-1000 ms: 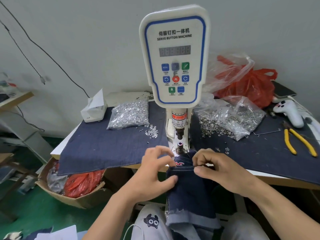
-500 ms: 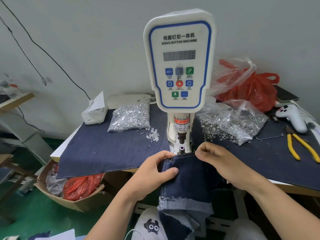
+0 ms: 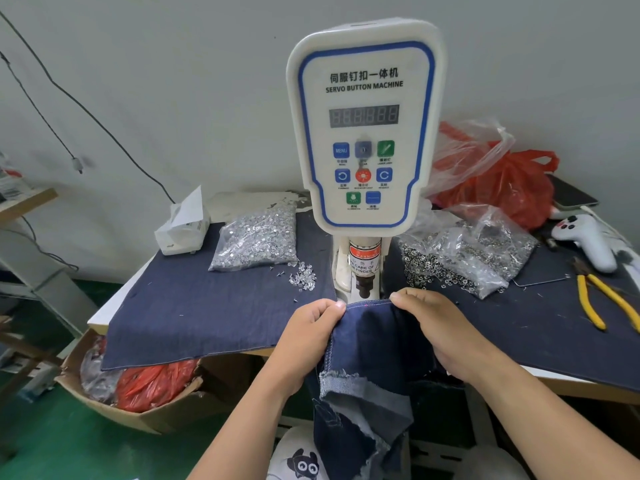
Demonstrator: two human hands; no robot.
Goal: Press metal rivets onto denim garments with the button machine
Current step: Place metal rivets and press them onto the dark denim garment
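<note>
A white servo button machine (image 3: 363,133) stands at the table's middle, its black press head (image 3: 363,287) just above the cloth. A dark blue denim garment (image 3: 370,344) is stretched flat under the head, with its stitched edge at the die and the rest hanging down over the table's front. My left hand (image 3: 308,336) pinches the garment's left top corner. My right hand (image 3: 440,327) holds the right top corner with the fingers on the cloth. The lower die is hidden by the denim.
A clear bag of silver rivets (image 3: 258,239) lies left of the machine with loose ones (image 3: 303,278) beside it. A bag of ring parts (image 3: 464,251) lies right. Yellow pliers (image 3: 604,301), a white controller (image 3: 588,239), red bags (image 3: 498,181), a tissue box (image 3: 183,228) and a floor carton (image 3: 138,407) surround.
The garment was turned and spread: the embroidered folded edge is gone, and a plain stitched edge now covers the lower die. Both hands moved apart to its corners.
</note>
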